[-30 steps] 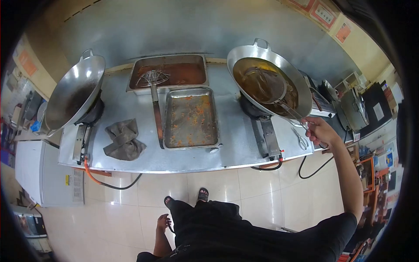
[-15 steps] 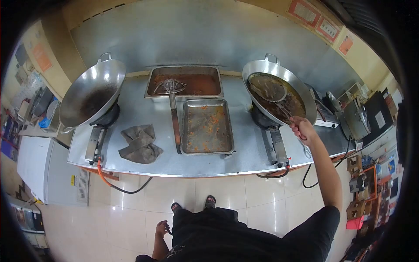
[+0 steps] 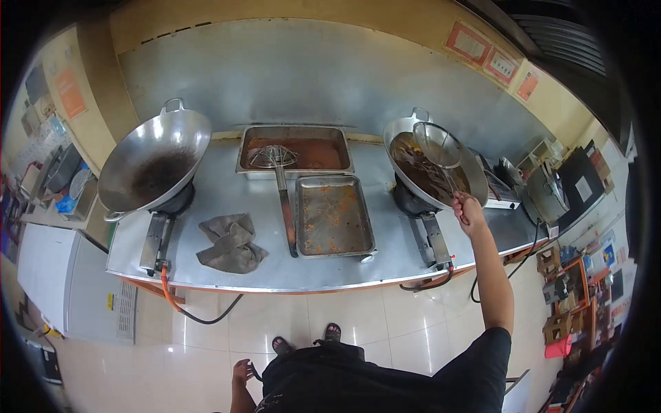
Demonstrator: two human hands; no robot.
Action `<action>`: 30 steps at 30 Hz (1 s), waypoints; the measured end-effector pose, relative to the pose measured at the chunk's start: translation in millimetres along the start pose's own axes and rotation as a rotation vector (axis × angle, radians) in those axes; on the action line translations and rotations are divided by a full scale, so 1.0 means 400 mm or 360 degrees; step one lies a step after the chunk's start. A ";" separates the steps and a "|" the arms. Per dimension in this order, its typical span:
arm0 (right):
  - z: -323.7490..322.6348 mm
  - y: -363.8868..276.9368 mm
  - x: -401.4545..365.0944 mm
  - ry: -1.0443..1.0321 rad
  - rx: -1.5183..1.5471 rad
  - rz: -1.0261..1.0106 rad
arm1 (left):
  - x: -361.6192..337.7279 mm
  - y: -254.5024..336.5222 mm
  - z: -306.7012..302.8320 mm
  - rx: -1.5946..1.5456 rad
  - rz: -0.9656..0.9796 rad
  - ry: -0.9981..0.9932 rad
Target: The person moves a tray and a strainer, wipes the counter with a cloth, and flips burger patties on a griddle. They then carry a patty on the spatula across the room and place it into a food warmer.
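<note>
Pinching the strainer [image 3: 438, 146] by its handle [image 3: 452, 182] in the right hand [image 3: 469, 213], over the wok [image 3: 476, 171] at upper right. Cannot tell the grip of the left hand [image 3: 242, 372], lower left.

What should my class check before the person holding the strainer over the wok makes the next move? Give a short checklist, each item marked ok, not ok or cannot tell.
1. Right hand gripping the strainer by its handle: ok.
2. Strainer mesh clear of the liquid in the wok: cannot tell; the view from above hides the gap.
3. Left hand free: cannot tell; a dark curved thing shows beside it.
4. Cloth clear of the left burner: ok, they lie apart on the counter.
5. Shallow tray clean: not ok, orange bits lie in it.
6. Flame under the wok off: cannot tell.
</note>
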State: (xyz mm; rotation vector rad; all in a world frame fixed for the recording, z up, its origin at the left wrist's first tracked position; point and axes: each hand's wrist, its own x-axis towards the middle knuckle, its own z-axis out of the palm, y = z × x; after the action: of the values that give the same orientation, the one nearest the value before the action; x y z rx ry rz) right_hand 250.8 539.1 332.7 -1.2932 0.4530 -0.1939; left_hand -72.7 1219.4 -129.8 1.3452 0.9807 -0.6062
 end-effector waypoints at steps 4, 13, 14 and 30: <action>0.047 0.010 -0.027 0.0098 -0.0012 -0.0112 | 0.022 -0.023 -0.044 -0.0017 -0.0040 -0.0075; 0.096 0.056 -0.053 0.0141 0.0154 -0.0197 | 0.037 -0.023 -0.157 0.0005 -0.0082 0.0034; 0.103 0.063 -0.058 0.0156 0.0185 -0.0199 | 0.039 -0.023 -0.170 -0.0023 -0.0079 0.0032; 0.171 0.379 -0.110 0.0337 0.0314 -0.0352 | 0.030 -0.098 -0.216 -0.0130 -0.0085 -0.0094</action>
State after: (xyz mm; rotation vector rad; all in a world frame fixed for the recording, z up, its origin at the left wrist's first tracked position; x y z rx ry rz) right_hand 223.9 657.7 211.1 -1.1316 0.4576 -0.5521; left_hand -119.7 1298.9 -155.1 1.2258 0.9857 -0.6367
